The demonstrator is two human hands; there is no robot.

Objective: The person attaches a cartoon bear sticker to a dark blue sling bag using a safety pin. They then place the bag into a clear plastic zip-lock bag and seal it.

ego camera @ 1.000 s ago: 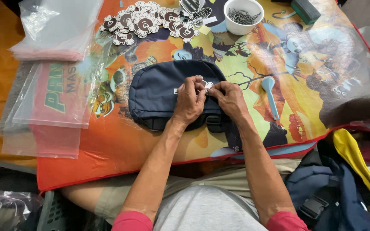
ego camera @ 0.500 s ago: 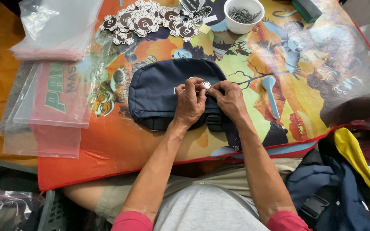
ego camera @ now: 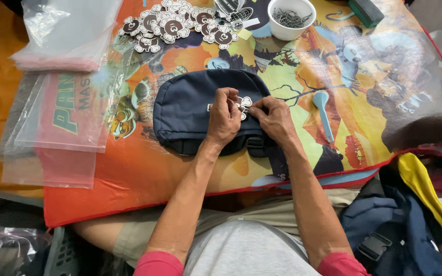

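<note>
A dark navy pouch bag lies flat on a colourful cartoon-printed plastic sheet. Both my hands rest on the bag's right part. My left hand and my right hand pinch a small white bear-shaped tag between their fingertips, right against the bag's fabric. A black buckle and strap sit at the bag's lower edge, under my wrists. How the tag joins the bag is hidden by my fingers.
A pile of white-and-brown bear-shaped tags lies at the top. A white bowl of small metal pins stands beside it. Clear plastic bags are stacked at the left. A light blue spoon shape lies right of the hands. More navy bags sit at the lower right.
My hands stay on the tag at the same spot on the bag; only the fingers have shifted slightly.
</note>
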